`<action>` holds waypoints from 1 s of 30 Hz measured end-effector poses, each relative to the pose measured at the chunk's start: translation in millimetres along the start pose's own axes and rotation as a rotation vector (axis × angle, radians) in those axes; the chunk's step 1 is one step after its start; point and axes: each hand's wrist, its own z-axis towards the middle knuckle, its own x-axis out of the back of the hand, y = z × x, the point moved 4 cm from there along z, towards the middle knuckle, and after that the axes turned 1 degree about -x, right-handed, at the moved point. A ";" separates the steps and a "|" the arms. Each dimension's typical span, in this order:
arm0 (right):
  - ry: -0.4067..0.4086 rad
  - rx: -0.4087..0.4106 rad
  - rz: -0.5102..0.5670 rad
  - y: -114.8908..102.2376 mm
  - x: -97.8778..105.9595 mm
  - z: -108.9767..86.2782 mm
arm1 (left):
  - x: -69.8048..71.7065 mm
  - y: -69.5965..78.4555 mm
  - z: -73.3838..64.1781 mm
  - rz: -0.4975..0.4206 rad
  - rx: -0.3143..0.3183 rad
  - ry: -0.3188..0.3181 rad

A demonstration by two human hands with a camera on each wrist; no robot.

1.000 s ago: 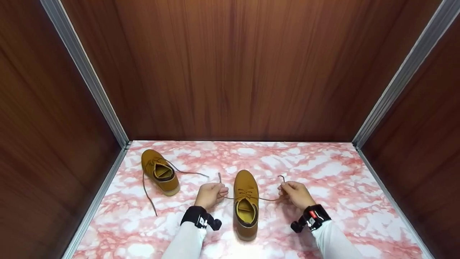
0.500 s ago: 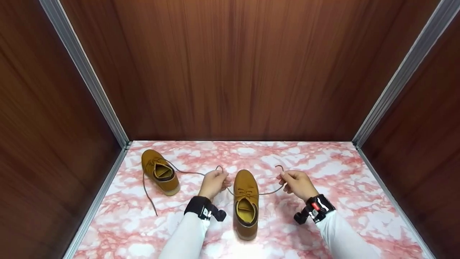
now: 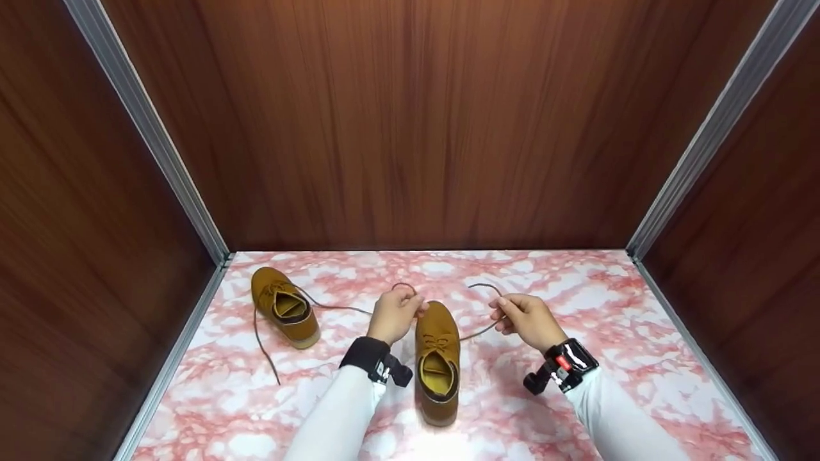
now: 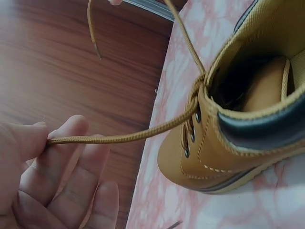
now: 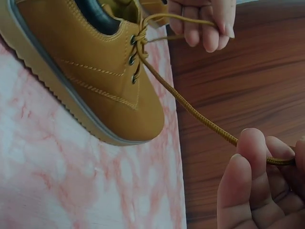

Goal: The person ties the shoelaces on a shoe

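A tan lace-up shoe stands upright at the front middle of the table, its toe facing away from me. My left hand, over the left side of its toe, pinches one end of the shoelace between thumb and forefinger. To the right of the shoe, my right hand pinches the other end, which slants up from the eyelets in the right wrist view. Free lace tips curve above both hands. The lace is crossed at the top eyelets; whether it is knotted there I cannot tell.
A matching shoe sits at the left, its two loose laces spread on the table; the right one runs behind my left hand. Brown wood-grain panels with metal corner strips enclose the pink-and-white marbled table at the back and sides.
Both hands have risen away from me, the left also moving right toward the toe. The lace ends have come up with them, and more lace tip shows past the right fingers.
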 end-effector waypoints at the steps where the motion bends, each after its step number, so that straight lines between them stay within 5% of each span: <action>1: -0.001 0.000 0.004 -1.1 -0.1 0.2 | -0.6 1.2 0.1 0.015 -0.005 0.001; 9: 0.005 0.000 -0.048 -6.9 1.9 5.1 | -4.9 3.8 -2.9 0.071 0.018 -0.023; 19: 0.073 0.044 -0.263 -16.9 -0.8 24.7 | -6.6 -17.6 -15.2 0.185 0.014 -0.075; 25: 0.138 0.071 -0.387 -37.7 -24.4 47.9 | -6.8 -30.7 -27.0 0.224 0.001 -0.067; 30: 0.107 0.224 -0.373 -69.5 -62.0 63.1 | -7.7 -37.7 -33.0 0.214 -0.002 -0.029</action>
